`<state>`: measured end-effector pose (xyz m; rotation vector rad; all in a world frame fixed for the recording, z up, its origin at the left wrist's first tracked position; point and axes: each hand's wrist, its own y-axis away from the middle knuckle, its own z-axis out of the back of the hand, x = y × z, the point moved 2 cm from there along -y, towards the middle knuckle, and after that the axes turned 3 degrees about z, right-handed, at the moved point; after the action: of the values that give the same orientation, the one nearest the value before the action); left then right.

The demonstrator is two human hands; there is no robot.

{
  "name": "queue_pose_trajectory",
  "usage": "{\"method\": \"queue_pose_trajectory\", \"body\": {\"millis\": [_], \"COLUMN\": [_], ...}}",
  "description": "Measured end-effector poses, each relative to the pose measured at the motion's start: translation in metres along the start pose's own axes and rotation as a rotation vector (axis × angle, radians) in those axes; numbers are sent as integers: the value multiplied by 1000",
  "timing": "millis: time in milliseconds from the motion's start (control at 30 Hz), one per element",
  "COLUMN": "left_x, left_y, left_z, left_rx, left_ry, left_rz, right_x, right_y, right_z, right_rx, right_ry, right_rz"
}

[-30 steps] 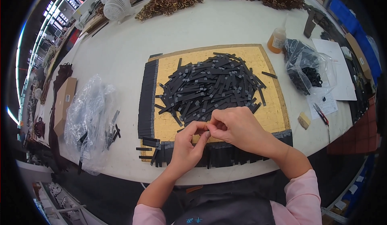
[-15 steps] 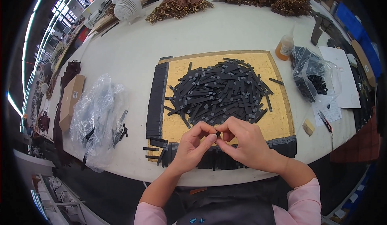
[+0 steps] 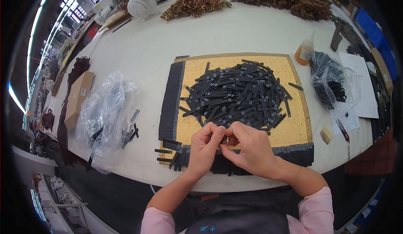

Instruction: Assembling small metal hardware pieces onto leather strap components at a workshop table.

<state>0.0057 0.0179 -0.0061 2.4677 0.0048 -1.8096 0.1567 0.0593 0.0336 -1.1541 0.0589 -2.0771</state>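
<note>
My left hand (image 3: 205, 146) and my right hand (image 3: 251, 149) meet over the near part of a yellow board (image 3: 294, 127). Between their pinched fingertips is a small black piece (image 3: 223, 141), mostly covered by the fingers, so its exact shape cannot be made out. Just beyond the hands lies a heaped pile of short black strips (image 3: 239, 93) with grey ends. More black strips (image 3: 170, 101) lie side by side along the board's left edge. Another row of strips (image 3: 296, 155) lines the near edge, partly hidden under my hands.
On the left are a clear plastic bag (image 3: 110, 120) and a cardboard box (image 3: 79, 97). A bottle of amber liquid (image 3: 304, 53), a bag of black rings (image 3: 331, 87), a beige block (image 3: 325, 135) and snips (image 3: 342, 129) lie right. Brown strap bundles (image 3: 195, 5) and a white fan (image 3: 142, 4) stand far back.
The whole view has shifted slightly, so the table appears further right. My left thumb has moved up over the small black piece; both hands still pinch it.
</note>
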Motion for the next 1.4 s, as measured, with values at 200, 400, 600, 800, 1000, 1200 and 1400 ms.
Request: {"method": "queue_pose_trajectory", "body": {"millis": [200, 400, 600, 800, 1000, 1200, 1400], "left_x": [-9, -6, -4, -7, -3, -4, -3], "left_y": [2, 3, 2, 2, 3, 2, 2], "left_z": [-2, -3, 0, -2, -4, -3, -4], "left_rx": [28, 25, 7, -28, -25, -17, -10], "left_ry": [0, 5, -20, 20, -61, 13, -77], "left_rz": [-35, 31, 49, 100, 41, 86, 39], "right_x": [-8, -11, -15, -14, -13, -14, -12], "right_y": [-4, -3, -1, -2, -3, -2, -2], "right_z": [10, 12, 11, 12, 12, 10, 8], "right_rx": [-38, -16, 19, -2, -12, -10, -5], "right_ry": [-102, -92, -53, 32, -10, -8, -37], "right_rz": [27, 14, 24, 72, 14, 17, -4]}}
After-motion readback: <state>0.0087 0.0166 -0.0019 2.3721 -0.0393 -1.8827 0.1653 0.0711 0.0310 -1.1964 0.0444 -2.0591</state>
